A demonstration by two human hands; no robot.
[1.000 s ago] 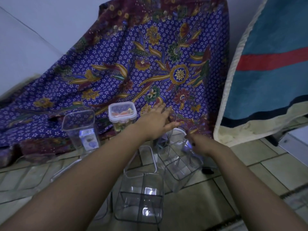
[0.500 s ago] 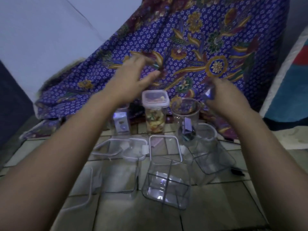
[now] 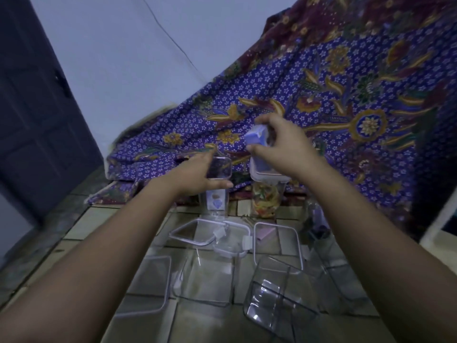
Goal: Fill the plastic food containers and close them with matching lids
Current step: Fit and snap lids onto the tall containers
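Note:
A tall clear container [image 3: 218, 169] with no lid stands on the tiled floor by the cloth, a label on its front. My left hand [image 3: 195, 175] grips its rim, fingers on the far side and thumb on the near side. Beside it on the right stands a lidded container [image 3: 265, 201] filled with colourful food. Above its lid, my right hand [image 3: 286, 147] pinches a small blue packet [image 3: 256, 136]. Nearer to me lie empty clear containers [image 3: 279, 293] [image 3: 205, 276] on their sides and loose lids [image 3: 195, 231] [image 3: 278, 240] [image 3: 150, 285].
A blue and maroon batik cloth [image 3: 346, 95] hangs behind the containers. A dark door [image 3: 37, 120] stands at the left beside a pale wall. Another clear container [image 3: 319, 219] with purple contents stands at the right, partly behind my right forearm.
The view has swung left. My left hand dropped from mid-air onto the open container's rim. My right hand moved left with the blue packet to above the lidded container.

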